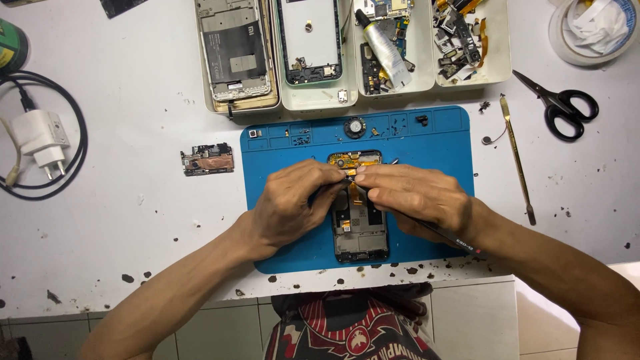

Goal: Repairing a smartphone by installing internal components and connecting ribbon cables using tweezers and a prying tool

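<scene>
1. Blue mat [427, 143] lies on the white table [120, 200], and the opened phone [361, 230] lies flat on it, near the person; the mat looks to give a steady bed, and its top pockets hold loose screws and a round part [355, 127].
2. Left hand [293, 207] rests on the phone's left side, fingers curled and pinching at a spot near the phone's upper middle, probably to steady the work.
3. Right hand [417, 197] grips black tweezers [427, 230] like a pen; the handle runs back under the palm toward the wrist, and the tips meet the left fingertips over the phone.
4. White trays [320, 100] stand just beyond the mat with phone frames, a tube [387, 43] and small boards sorted apart, within easy reach.
5. Board [208, 160] lies alone left of the mat; scissors [563, 107] and a slim metal pry tool [517, 157] lie to the right.
6. Charger [41, 137] and its cable sit at the far left.
7. Hidden: both hands cover the middle of the phone, so what the tweezers hold, if anything, cannot be told. The trays, a tape roll [590, 27] and a green object at the left edge are cut off by the frame.
</scene>
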